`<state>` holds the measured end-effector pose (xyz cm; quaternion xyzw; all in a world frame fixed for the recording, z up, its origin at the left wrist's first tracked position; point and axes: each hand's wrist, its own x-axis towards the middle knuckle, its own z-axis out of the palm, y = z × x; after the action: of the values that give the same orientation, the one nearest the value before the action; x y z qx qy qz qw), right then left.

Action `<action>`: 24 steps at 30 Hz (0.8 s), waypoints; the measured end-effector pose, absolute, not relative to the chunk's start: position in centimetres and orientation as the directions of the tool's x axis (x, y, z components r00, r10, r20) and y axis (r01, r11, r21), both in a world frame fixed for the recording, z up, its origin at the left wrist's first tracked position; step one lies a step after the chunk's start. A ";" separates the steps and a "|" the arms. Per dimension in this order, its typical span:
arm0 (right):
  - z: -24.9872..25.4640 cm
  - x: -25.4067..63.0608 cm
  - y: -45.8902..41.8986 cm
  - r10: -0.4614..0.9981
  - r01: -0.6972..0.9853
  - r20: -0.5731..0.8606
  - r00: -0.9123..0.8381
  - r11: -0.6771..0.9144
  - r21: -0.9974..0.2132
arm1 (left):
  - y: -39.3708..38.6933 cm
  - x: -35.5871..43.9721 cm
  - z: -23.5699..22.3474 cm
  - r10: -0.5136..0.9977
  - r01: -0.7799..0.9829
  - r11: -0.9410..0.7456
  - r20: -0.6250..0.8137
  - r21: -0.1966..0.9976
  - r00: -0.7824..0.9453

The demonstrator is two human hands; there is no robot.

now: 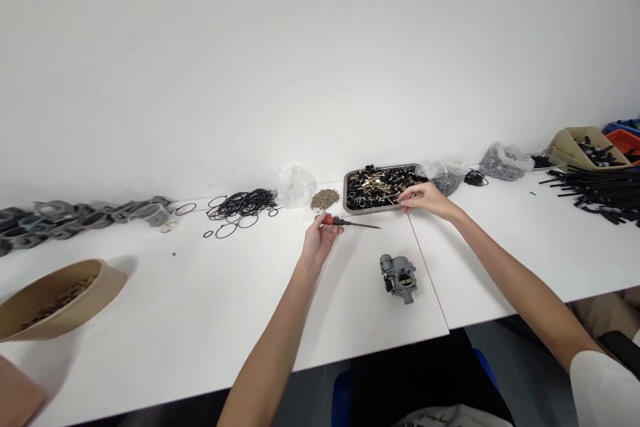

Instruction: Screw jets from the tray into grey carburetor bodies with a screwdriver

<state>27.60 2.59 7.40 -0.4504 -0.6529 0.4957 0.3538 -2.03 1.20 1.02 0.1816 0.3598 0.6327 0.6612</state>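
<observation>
My left hand (320,239) is closed around the red and black handle of a screwdriver (357,224), whose shaft points right above the white table. My right hand (423,200) is at the front right edge of a grey tray (373,211) full of small black and brass-coloured parts (381,183). Its fingertips are pinched together; what they hold, if anything, is too small to make out. In front of both hands, a grey metal carburetor (399,278) rests on the table, apart from them.
Left of the tray lie small brass parts (325,198), a clear plastic bag (297,185), black rubber rings (243,205) and grey castings (95,219). A tan bowl (107,273) stands far left. Rightward are bagged parts (506,161), black tubes (600,190) and bins (565,147).
</observation>
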 end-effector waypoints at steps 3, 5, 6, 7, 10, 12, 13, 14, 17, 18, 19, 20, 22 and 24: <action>7.8 26.7 -0.8 0.953 0.250 -0.009 -0.301 0.070 -0.966 | 1.3 -2.0 1.1 0.963 -0.711 0.147 -0.265 0.688 -0.057; 8.1 26.0 -3.1 0.955 0.294 -0.041 -0.295 0.050 -0.955 | 1.3 -1.9 1.2 0.961 -0.714 0.150 -0.269 0.684 -0.056; 8.2 25.7 -4.2 0.950 0.318 -0.057 -0.308 0.046 -0.947 | 1.3 -1.9 1.3 0.961 -0.715 0.150 -0.269 0.683 -0.056; 8.2 25.5 -5.2 0.942 0.338 -0.071 -0.328 0.047 -0.940 | 1.2 -1.9 1.3 0.962 -0.716 0.150 -0.269 0.682 -0.055; 8.3 24.9 -7.7 0.910 0.379 -0.106 -0.401 0.059 -0.923 | 1.1 -1.8 1.5 0.963 -0.717 0.146 -0.263 0.682 -0.055; 8.2 24.8 -8.6 0.893 0.409 -0.126 -0.432 0.070 -0.910 | 1.0 -1.8 1.6 0.965 -0.717 0.144 -0.258 0.682 -0.052; 8.2 24.7 -8.9 0.888 0.429 -0.133 -0.440 0.078 -0.900 | 1.0 -1.8 1.6 0.965 -0.717 0.144 -0.256 0.682 -0.050; 8.1 24.7 -9.1 0.887 0.452 -0.137 -0.442 0.088 -0.888 | 1.0 -1.8 1.6 0.966 -0.717 0.144 -0.254 0.682 -0.047; 7.9 24.7 -9.4 0.892 0.506 -0.140 -0.430 0.109 -0.855 | 1.0 -1.8 1.6 0.967 -0.714 0.143 -0.250 0.686 -0.046; 7.8 24.8 -9.4 0.893 0.513 -0.141 -0.426 0.110 -0.851 | 1.1 -1.8 1.6 0.967 -0.713 0.142 -0.249 0.687 -0.047; 7.7 24.8 -9.4 0.894 0.514 -0.143 -0.425 0.109 -0.851 | 1.1 -1.8 1.6 0.968 -0.712 0.141 -0.248 0.688 -0.047; 7.7 24.9 -9.5 0.893 0.512 -0.146 -0.426 0.105 -0.853 | 1.1 -1.8 1.6 0.968 -0.712 0.141 -0.248 0.688 -0.048; 7.4 24.9 -9.6 0.886 0.504 -0.156 -0.436 0.097 -0.858 | 1.2 -1.8 1.6 0.967 -0.712 0.139 -0.248 0.689 -0.052; 7.2 24.8 -9.7 0.874 0.500 -0.166 -0.457 0.099 -0.860 | 1.2 -1.8 1.6 0.967 -0.712 0.136 -0.249 0.689 -0.057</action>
<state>24.85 -9.66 7.19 -0.4813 -0.7138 0.4680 0.1996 -1.76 1.17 1.61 0.1779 0.3579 0.6329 0.6631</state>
